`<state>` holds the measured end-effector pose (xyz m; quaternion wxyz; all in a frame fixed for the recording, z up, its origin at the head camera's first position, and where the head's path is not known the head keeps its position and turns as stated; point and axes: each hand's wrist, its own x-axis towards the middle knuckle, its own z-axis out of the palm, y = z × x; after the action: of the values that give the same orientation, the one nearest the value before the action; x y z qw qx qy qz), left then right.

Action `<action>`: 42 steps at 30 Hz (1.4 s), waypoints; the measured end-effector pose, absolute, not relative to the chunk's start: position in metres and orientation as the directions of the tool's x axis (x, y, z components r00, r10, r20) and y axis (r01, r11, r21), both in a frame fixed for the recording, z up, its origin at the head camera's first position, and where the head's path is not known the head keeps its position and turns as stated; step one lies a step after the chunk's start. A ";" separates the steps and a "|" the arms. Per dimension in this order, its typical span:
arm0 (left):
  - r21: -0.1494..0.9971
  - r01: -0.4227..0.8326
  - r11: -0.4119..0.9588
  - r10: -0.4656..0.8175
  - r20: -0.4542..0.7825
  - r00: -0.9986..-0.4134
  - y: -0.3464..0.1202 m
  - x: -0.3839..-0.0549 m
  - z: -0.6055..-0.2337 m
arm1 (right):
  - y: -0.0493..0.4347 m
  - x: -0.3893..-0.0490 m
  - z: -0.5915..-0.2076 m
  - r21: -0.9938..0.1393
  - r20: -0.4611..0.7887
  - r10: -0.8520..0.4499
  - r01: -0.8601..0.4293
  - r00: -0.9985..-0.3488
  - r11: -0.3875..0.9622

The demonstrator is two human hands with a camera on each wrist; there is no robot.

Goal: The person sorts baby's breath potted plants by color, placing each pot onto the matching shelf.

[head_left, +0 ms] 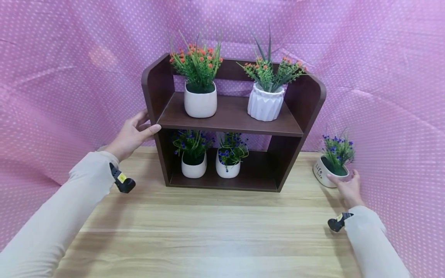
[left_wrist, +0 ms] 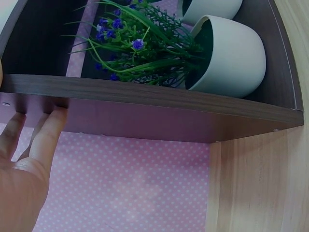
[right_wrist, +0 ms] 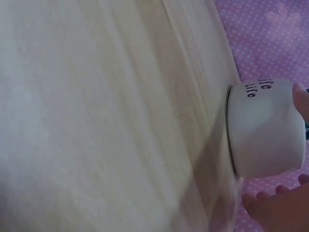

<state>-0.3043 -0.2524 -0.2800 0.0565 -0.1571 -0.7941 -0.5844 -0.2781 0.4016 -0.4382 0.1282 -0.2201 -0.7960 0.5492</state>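
My left hand (head_left: 129, 136) holds the left side panel of a dark brown two-tier shelf (head_left: 229, 129). Its thumb lies at the panel's front edge, and the fingertips (left_wrist: 57, 115) press the outer face. At the far right, my right hand (head_left: 349, 189) is around a white pot (right_wrist: 268, 128) lettered "Life", which bears a blue-flowered plant (head_left: 337, 150). The thumb (right_wrist: 302, 101) is over the pot's rim, while the other fingers show a gap from its side. This pot stands on the wooden table, right of the shelf.
On the upper tier stand a smooth white pot (head_left: 200, 101) and a ribbed white pot (head_left: 265, 103), both with orange flowers. Two white pots, a left one (head_left: 194, 168) and a right one (head_left: 227, 168), hold blue flowers below. Pink dotted cloth (head_left: 69, 77) surrounds the table (head_left: 208, 231).
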 end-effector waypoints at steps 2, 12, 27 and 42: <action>0.914 0.312 0.260 0.185 0.270 -0.945 -0.252 -0.304 -0.280 | 0.401 -0.280 -0.441 -0.935 -0.032 0.488 0.198 -0.872 0.293; 0.914 0.310 0.263 0.175 0.271 -0.946 -0.251 -0.302 -0.279 | 0.400 -0.290 -0.450 -0.955 -0.026 0.511 0.173 -0.859 0.243; 0.915 0.317 0.251 0.185 0.276 -0.943 -0.252 -0.307 -0.281 | 0.393 -0.300 -0.453 -0.974 0.009 0.580 0.123 -0.815 0.189; 0.920 0.320 0.227 0.197 0.279 -0.940 -0.253 -0.309 -0.283 | 0.390 -0.291 -0.449 -0.960 0.017 0.610 0.157 -0.792 0.231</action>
<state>-0.3086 -0.2531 -0.2827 0.0514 -0.1654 -0.7815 -0.5994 -0.2914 0.3897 -0.4492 0.1998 -0.2527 -0.7585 0.5664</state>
